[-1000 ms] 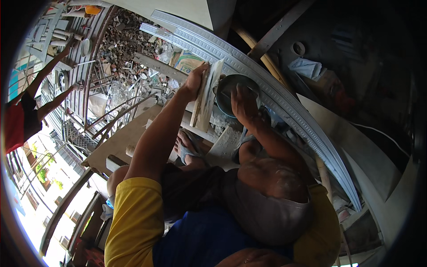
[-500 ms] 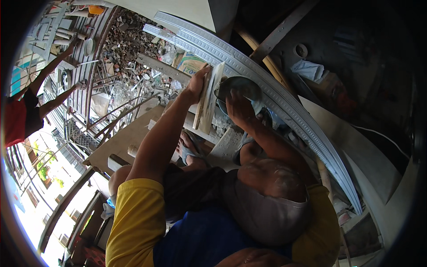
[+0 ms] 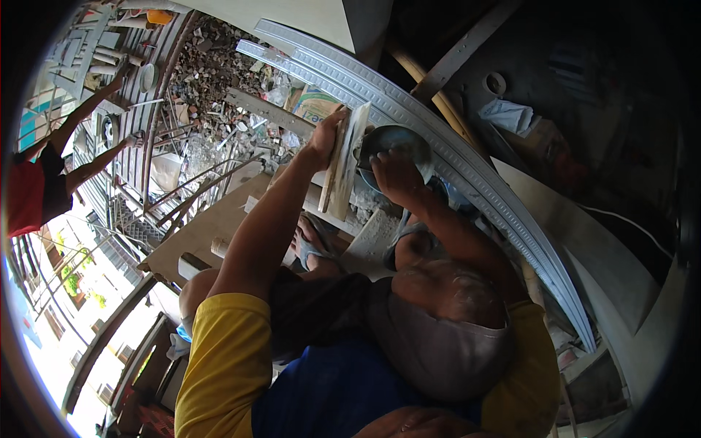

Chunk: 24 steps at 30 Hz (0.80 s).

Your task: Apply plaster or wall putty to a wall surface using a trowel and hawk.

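Observation:
My left hand point(image 3: 326, 143) grips the upper end of a flat wooden board point(image 3: 353, 155), which I see nearly edge-on with a pale right side. My right hand point(image 3: 398, 177) is over the near rim of a dark, round bucket point(image 3: 400, 140), just right of the board. Its fingers are curled, and what they hold, if anything, is hidden. Below the board my foot in a grey sandal point(image 3: 314, 244) is beside a mortar-smeared plank point(image 3: 374, 235).
Long ribbed metal strips point(image 3: 467, 168) curve past the bucket on the right. Rubble point(image 3: 212, 62) and a printed sack point(image 3: 312, 104) are beyond the board. At far left, a person in a red shirt point(image 3: 33, 193) reaches over wooden slats point(image 3: 139, 87). A light cloth point(image 3: 505, 117) lies at right.
My right hand has drawn slightly toward me at the bucket, and its fingers are more curled. The board has shifted only slightly in my left hand.

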Available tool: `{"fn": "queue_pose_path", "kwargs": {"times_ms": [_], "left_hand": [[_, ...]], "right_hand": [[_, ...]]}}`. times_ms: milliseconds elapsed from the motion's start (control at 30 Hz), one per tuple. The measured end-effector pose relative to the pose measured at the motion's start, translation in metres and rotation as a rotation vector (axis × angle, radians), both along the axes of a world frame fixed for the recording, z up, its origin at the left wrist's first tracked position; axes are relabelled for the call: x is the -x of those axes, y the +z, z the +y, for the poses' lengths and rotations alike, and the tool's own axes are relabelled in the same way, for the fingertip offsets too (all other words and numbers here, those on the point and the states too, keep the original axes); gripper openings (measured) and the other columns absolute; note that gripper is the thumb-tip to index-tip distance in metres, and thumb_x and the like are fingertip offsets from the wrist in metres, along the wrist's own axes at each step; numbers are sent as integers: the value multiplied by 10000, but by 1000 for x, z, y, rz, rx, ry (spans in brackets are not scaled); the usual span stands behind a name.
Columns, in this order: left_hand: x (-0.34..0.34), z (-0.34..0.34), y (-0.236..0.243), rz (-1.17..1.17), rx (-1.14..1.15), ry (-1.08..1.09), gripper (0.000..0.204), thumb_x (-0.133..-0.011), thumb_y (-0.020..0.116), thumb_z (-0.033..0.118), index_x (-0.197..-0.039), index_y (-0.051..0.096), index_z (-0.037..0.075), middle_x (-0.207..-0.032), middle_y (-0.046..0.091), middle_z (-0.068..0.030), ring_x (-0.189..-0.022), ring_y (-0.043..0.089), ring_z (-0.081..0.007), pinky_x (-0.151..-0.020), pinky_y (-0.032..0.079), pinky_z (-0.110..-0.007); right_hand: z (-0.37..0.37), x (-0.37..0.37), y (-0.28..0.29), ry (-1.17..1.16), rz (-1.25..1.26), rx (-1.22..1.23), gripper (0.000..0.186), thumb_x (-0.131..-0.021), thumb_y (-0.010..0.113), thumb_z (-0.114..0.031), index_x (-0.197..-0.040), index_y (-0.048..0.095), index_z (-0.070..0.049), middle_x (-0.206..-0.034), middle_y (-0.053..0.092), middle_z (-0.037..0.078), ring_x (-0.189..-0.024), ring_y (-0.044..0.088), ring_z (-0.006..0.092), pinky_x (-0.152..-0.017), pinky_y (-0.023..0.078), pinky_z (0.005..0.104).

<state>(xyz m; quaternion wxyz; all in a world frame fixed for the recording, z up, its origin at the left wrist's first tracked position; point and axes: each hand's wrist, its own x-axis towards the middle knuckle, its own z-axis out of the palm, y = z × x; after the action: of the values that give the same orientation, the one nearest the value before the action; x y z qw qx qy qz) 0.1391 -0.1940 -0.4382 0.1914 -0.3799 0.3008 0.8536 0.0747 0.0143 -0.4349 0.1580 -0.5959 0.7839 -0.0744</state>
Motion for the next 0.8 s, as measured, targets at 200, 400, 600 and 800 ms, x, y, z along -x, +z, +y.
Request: {"fn": "queue_pose_path", "kwargs": {"times_ms": [200, 400, 600, 800], "left_hand": [[3, 2, 6, -85, 17, 105, 542, -962, 355, 437, -1162, 621, 8, -992, 709, -135, -778, 678, -217, -733, 559, -337], [13, 12, 6, -48, 9, 84, 501, -949, 373, 431, -1160, 605, 40, -974, 703, -124, -773, 672, -223, -713, 557, -335], [6, 1, 5, -56, 34, 82, 491, -946, 379, 429, -1158, 598, 45, -988, 695, -126, -801, 673, -217, -728, 557, -328], [7, 5, 4, -65, 20, 83, 503, -955, 380, 434, -1150, 612, 32, -966, 696, -113, -758, 662, -208, -712, 552, -323]], "right_hand": [[-9, 0, 8, -104, -46, -57, 222, -872, 537, -162, -1033, 586, -17, -956, 615, 132, -902, 615, 312, -706, 551, 424], [19, 6, -4, 71, -10, 163, 176, -870, 546, -174, -955, 614, -36, -910, 630, 122, -914, 624, 277, -713, 538, 379], [-6, 1, 10, -107, -33, 24, 242, -868, 536, -158, -1044, 592, -1, -937, 618, 134, -911, 623, 321, -751, 544, 417], [18, 1, -9, 64, 5, 135, 166, -859, 557, -178, -943, 604, -43, -939, 618, 108, -940, 613, 267, -726, 543, 383]]}}
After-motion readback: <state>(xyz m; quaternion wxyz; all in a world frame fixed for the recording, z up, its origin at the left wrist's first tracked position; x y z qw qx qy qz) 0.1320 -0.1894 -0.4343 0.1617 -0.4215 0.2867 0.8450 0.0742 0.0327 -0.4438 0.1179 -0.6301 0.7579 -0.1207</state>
